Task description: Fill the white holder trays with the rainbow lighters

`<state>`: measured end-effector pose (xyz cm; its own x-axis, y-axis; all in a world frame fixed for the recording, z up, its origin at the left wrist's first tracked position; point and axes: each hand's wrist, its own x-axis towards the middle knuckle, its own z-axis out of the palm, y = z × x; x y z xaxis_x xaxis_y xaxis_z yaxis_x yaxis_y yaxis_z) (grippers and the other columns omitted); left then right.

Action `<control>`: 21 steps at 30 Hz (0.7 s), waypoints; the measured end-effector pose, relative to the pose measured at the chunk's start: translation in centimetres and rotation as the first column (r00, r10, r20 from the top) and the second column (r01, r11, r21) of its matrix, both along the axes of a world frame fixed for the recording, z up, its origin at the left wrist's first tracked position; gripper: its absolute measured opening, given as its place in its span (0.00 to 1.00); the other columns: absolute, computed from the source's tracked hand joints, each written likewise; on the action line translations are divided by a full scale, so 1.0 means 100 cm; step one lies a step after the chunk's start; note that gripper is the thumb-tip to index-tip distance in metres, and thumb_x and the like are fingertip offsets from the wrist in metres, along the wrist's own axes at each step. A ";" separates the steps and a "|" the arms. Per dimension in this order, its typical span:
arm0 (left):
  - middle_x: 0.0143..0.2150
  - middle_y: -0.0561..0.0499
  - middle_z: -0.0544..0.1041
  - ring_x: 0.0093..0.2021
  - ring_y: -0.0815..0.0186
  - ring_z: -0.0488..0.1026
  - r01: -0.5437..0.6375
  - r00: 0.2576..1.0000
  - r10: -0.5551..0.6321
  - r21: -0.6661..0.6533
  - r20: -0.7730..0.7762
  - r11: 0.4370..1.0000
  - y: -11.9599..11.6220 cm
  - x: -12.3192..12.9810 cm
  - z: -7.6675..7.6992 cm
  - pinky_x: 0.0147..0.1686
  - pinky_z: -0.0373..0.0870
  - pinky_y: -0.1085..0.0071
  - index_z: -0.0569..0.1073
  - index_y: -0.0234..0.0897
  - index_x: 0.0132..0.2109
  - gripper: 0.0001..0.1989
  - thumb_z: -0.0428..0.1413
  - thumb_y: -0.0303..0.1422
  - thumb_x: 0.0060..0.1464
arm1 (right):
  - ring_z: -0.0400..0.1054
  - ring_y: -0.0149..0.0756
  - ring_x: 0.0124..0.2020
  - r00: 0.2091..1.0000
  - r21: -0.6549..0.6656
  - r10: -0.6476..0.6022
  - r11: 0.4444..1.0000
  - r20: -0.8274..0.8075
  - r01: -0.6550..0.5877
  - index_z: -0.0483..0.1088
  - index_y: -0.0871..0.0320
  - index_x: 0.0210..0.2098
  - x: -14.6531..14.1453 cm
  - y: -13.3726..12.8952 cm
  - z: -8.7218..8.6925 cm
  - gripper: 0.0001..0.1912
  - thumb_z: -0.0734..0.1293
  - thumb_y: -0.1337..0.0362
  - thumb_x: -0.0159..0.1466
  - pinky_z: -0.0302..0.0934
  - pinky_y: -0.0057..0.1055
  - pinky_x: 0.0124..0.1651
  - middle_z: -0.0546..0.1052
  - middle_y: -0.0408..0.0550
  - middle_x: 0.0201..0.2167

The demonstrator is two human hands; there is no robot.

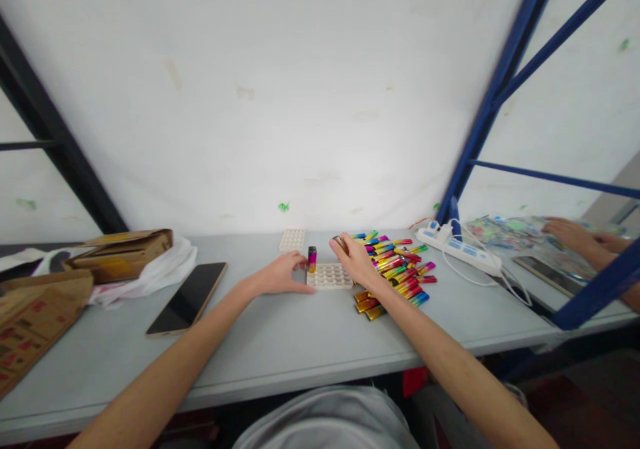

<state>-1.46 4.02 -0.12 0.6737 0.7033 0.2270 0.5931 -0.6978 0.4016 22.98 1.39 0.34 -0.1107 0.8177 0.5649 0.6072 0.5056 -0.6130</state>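
A white tray with rows of holes (pixel 330 277) lies on the table in front of me. One shiny purple-and-gold lighter (pixel 312 261) stands upright at its back left corner. My left hand (pixel 283 276) rests at the tray's left end, thumb and fingers apart, fingertips close to the standing lighter. Above the tray's right part, my right hand (pixel 356 261) is closed on another lighter (pixel 341 243), mostly hidden by the fingers. To the right, partly behind my right forearm, spreads a pile of metallic, multicoloured lighters (pixel 400 272).
A second white tray (pixel 292 240) lies by the wall. On the left are a phone (pixel 189 299), a white plastic bag (pixel 150 272) and cardboard boxes (pixel 123 256). A power strip (pixel 457 248) with cables lies right. Beyond the blue frame (pixel 480 122) are another person's hands (pixel 575 232).
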 end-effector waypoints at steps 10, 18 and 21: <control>0.43 0.44 0.77 0.42 0.53 0.74 -0.004 1.000 0.004 -0.004 -0.004 1.000 0.000 0.000 0.001 0.42 0.72 0.62 0.77 0.36 0.46 0.35 0.66 0.60 0.42 | 0.65 0.34 0.28 0.958 0.026 0.094 0.994 0.273 -0.105 0.70 0.57 0.31 -0.006 -0.008 0.002 0.19 0.61 0.54 0.75 0.55 0.30 0.37 0.72 0.42 0.24; 0.45 0.42 0.77 0.45 0.51 0.74 0.001 1.000 -0.002 -0.017 -0.018 1.000 0.000 0.000 -0.001 0.47 0.72 0.60 0.76 0.34 0.48 0.35 0.66 0.59 0.44 | 0.69 0.33 0.29 0.940 -0.044 0.217 0.976 0.262 -0.213 0.73 0.58 0.34 -0.005 -0.005 -0.003 0.17 0.62 0.57 0.75 0.56 0.28 0.35 0.78 0.44 0.27; 0.44 0.43 0.78 0.44 0.52 0.74 0.009 1.000 -0.009 -0.010 -0.002 1.000 0.000 0.000 -0.001 0.46 0.72 0.60 0.77 0.35 0.47 0.34 0.66 0.59 0.43 | 0.71 0.34 0.31 0.900 -0.019 0.220 0.973 0.377 -0.230 0.74 0.59 0.38 -0.007 -0.003 -0.007 0.15 0.63 0.57 0.75 0.56 0.28 0.37 0.80 0.47 0.32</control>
